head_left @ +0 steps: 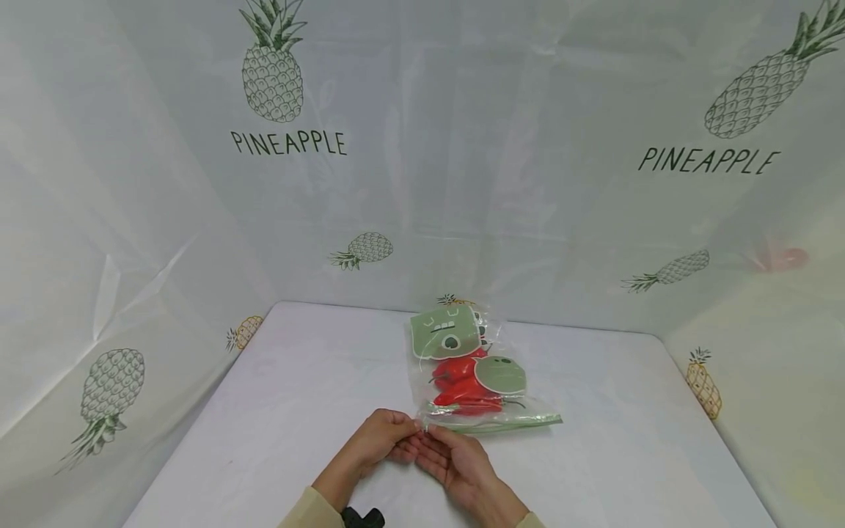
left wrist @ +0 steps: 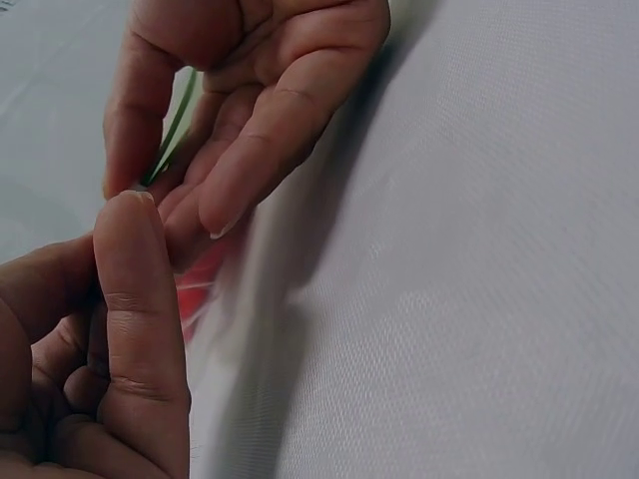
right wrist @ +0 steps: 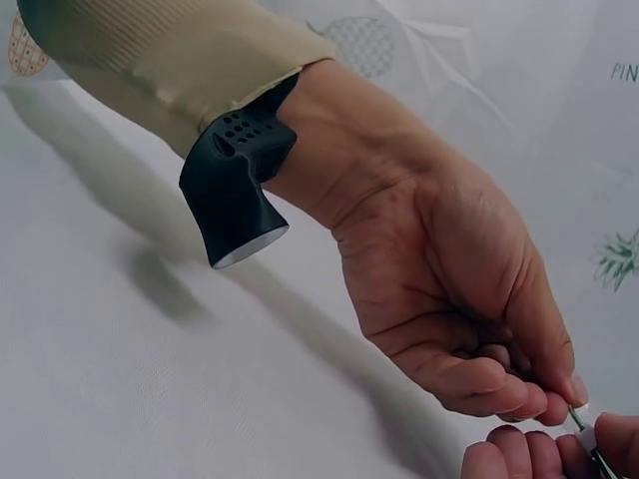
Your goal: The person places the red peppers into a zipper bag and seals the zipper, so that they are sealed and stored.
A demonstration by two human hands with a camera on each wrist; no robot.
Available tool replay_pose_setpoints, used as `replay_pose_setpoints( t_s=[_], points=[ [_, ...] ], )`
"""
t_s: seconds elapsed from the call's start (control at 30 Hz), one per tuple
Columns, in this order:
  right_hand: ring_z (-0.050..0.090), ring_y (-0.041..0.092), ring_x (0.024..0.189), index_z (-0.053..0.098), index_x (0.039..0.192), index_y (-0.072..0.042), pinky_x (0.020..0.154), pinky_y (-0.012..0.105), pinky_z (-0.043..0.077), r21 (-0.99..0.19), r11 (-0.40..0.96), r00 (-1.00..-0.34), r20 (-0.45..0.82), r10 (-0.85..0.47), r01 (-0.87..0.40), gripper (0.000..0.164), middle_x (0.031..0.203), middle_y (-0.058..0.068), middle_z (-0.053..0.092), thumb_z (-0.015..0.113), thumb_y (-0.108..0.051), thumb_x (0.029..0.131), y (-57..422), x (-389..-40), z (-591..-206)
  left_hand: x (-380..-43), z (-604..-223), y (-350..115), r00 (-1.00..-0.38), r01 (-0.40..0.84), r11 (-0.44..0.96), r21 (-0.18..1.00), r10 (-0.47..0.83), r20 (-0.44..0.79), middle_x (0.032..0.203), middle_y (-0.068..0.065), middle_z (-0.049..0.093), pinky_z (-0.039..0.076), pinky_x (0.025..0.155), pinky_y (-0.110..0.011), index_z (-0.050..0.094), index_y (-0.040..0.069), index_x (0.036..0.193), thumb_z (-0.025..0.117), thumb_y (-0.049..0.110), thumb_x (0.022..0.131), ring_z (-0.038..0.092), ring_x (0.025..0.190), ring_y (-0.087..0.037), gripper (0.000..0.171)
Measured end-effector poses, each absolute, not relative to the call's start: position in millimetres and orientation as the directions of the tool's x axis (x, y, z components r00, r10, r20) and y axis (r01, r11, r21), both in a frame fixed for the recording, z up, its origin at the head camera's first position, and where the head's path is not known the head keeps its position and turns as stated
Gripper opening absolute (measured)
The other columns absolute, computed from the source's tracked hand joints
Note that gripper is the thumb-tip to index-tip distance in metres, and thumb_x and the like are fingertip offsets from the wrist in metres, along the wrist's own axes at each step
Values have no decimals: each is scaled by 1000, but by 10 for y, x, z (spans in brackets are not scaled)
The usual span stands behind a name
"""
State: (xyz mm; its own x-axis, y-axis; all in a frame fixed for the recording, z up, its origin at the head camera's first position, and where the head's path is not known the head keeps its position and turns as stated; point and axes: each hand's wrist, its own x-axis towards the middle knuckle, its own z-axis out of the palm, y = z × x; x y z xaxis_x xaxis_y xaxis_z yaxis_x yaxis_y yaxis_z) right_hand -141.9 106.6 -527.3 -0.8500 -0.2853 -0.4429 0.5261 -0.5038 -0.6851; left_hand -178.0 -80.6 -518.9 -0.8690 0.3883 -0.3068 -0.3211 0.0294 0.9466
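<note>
A clear zip bag (head_left: 531,412) lies on the table, printed with green cartoon shapes. Several red chili peppers (head_left: 462,392) show inside it. Its green zip edge (head_left: 505,427) faces me, and both hands meet at the left end of that edge. My left hand (head_left: 381,441) pinches the corner between thumb and forefinger. Close beside it, my right hand (head_left: 462,466) pinches the edge too, palm partly turned up and other fingers loosely curled. The left wrist view shows the green strip (left wrist: 178,125) running into the right fingers. A small white piece (right wrist: 587,437) sits on the strip between the fingertips.
The white table (head_left: 317,367) has pale sheeting (head_left: 462,183) with pineapple prints behind and beside it. A dark wrist mount (right wrist: 235,180) is strapped at my left sleeve. A blurred red shape (head_left: 782,258) shows at the right sheet.
</note>
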Motion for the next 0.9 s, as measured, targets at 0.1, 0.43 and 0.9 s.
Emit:
replay_pose_setpoints(
  t_s=[0.1,0.43,0.9],
  points=[
    [78,23,105,67,126,10,96,37,64,-695,-498,-855,-437,-281,519,34,112,17,79,62,-17,106,1070,-1424,-5283,-1784,-5205,-825,-872,-314,33,949,385,-301,75,-2,72,60,58,-20,73,-7,95,67,17,104,66,64,-8,26],
    [79,19,97,66,124,7,95,40,64,-694,-505,-854,-472,-220,513,31,100,9,80,67,-17,105,1101,-1445,-5291,-1825,-5255,-902,-892,-307,40,951,338,-302,74,0,70,61,59,-21,73,-5,93,69,18,102,66,65,-8,26],
    [78,19,95,66,122,7,93,39,65,-721,-483,-866,-454,-212,496,32,100,9,79,66,-20,105,1146,-1502,-5334,-1818,-5261,-929,-914,-306,-2,952,281,-293,77,0,69,61,60,-20,70,-2,91,68,18,103,68,66,-7,24]
  ],
)
